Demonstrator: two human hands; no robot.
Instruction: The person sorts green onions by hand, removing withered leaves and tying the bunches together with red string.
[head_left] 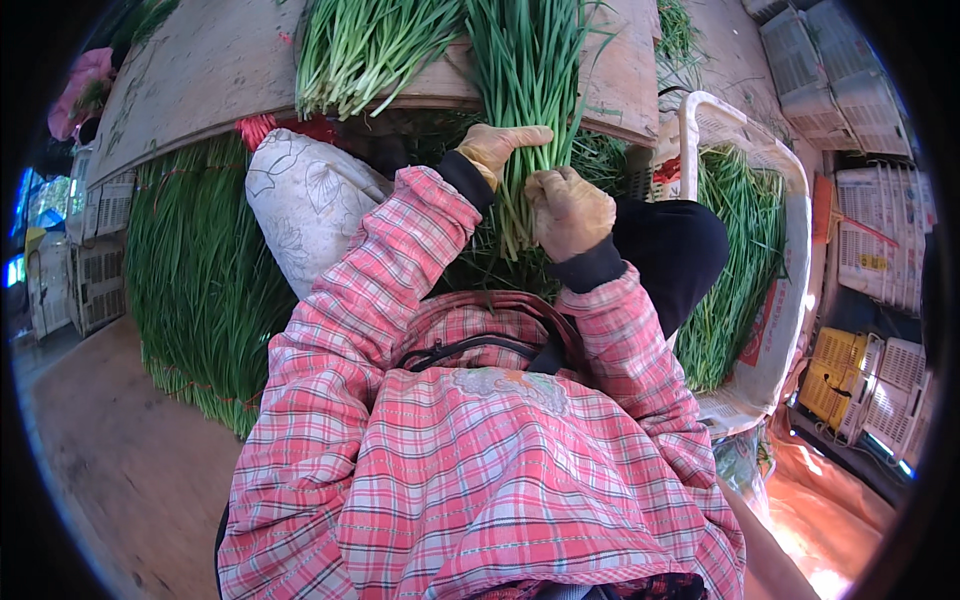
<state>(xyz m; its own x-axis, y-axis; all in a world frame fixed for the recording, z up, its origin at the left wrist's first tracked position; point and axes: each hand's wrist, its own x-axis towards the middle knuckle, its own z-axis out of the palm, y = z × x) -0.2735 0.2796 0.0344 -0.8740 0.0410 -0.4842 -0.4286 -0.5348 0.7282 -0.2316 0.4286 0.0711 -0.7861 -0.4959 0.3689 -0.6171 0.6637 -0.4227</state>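
Left hand: the gloved left hand (pixel 497 146) is closed round the bunch of chives (pixel 527 90), fingers wrapped over the stalks just above the pale ends.
Right hand: the gloved right hand (pixel 568 211) grips the same bunch lower down, fist closed on the whitish stalk bases.
Bunch: it lies lengthwise from the person's lap up onto the wooden board (pixel 210 70), leaf tips pointing away.
Neighbours: a second bunch (pixel 360 50) rests on the board to the left; a large heap of chives (pixel 195 275) lies at the person's left, beside a patterned white sack (pixel 305 200).
Crate: a white plastic crate (pixel 790 200) at the right holds more chives.
Technique, as judged: both grips should stay near the bases, firm but not crushing, so the stalk ends remain level and the leaves unbent.
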